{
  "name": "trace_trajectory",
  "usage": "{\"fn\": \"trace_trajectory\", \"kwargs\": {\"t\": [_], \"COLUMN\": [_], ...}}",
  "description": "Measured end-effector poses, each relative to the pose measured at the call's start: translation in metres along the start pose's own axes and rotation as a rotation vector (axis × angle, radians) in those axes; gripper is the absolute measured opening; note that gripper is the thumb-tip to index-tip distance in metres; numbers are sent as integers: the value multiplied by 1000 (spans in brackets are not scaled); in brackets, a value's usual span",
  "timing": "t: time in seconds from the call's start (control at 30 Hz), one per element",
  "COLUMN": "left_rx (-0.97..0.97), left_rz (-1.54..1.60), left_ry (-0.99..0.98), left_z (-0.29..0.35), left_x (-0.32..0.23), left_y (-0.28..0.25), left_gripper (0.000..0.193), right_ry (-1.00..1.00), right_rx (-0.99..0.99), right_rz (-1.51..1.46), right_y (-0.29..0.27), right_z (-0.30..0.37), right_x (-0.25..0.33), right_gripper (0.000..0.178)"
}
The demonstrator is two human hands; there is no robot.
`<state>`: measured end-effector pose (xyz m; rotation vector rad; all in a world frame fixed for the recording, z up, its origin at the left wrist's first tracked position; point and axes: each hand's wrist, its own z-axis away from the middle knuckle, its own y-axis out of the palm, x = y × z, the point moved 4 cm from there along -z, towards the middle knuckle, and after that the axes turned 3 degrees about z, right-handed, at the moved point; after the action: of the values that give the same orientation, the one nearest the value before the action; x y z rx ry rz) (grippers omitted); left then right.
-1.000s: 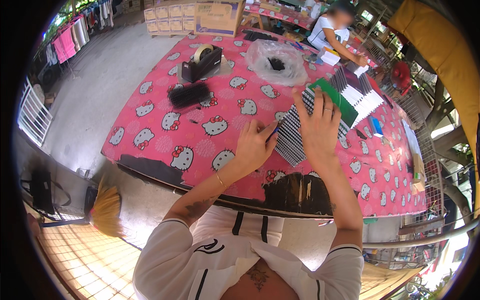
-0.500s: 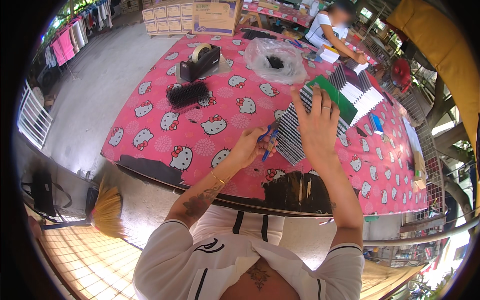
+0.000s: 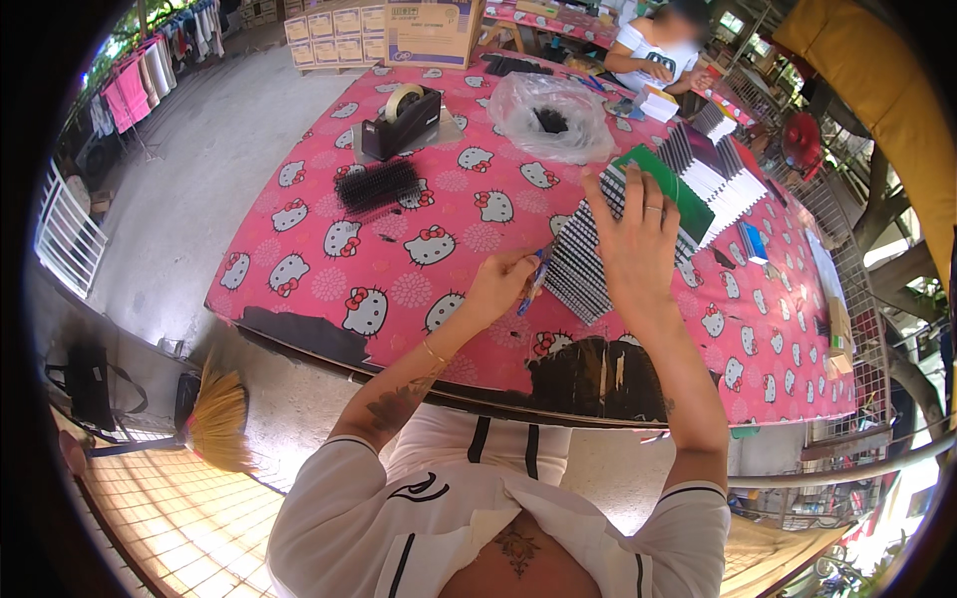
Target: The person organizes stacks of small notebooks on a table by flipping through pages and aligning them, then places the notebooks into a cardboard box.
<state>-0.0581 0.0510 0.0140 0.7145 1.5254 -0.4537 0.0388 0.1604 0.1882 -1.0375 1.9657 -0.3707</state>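
Observation:
A stack of spiral-bound notebooks [image 3: 578,274] lies before me, its rows of dark coils facing up and a green cover [image 3: 688,206] at the far end. My right hand [image 3: 638,234] rests across it, fingers spread over the coils and onto the green cover. At the stack's left edge, my left hand [image 3: 510,281] is closed around a small blue-handled tool [image 3: 539,271] that looks like pliers. Its head is close to the coil ends; whether it touches them I cannot tell.
Left of the stack are a pile of black coils [image 3: 379,187] and a tape dispenser [image 3: 402,122]. Beyond is a clear plastic bag [image 3: 551,120] with dark pieces inside. More notebooks [image 3: 733,189] lie at right. Across the table is a co-worker [image 3: 653,60]; cartons [image 3: 429,35] stand behind.
My left hand has turned slightly, so the tool now shows more edge-on. My right hand stays on the stack. The co-worker has straightened up and drawn their arms back from the far notebooks.

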Motion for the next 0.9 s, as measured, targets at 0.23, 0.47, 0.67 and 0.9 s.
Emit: {"fn": "trace_trajectory", "kwargs": {"t": [0.23, 0.47, 0.67, 0.9], "left_rx": [12, 5, -31, -109], "left_rz": [444, 558, 183, -255], "left_ry": [-253, -248, 128, 182], "left_z": [10, 4, 0, 10], "left_x": [1, 4, 17, -12], "left_y": [13, 13, 8, 10], "left_gripper": [34, 33, 27, 33], "right_ry": [8, 8, 6, 18], "right_rx": [-17, -1, -25, -16], "right_rz": [12, 3, 4, 10], "right_y": [4, 1, 2, 4], "right_z": [2, 1, 0, 3], "right_x": [-2, -1, 1, -1], "right_gripper": [63, 62, 62, 62]}}
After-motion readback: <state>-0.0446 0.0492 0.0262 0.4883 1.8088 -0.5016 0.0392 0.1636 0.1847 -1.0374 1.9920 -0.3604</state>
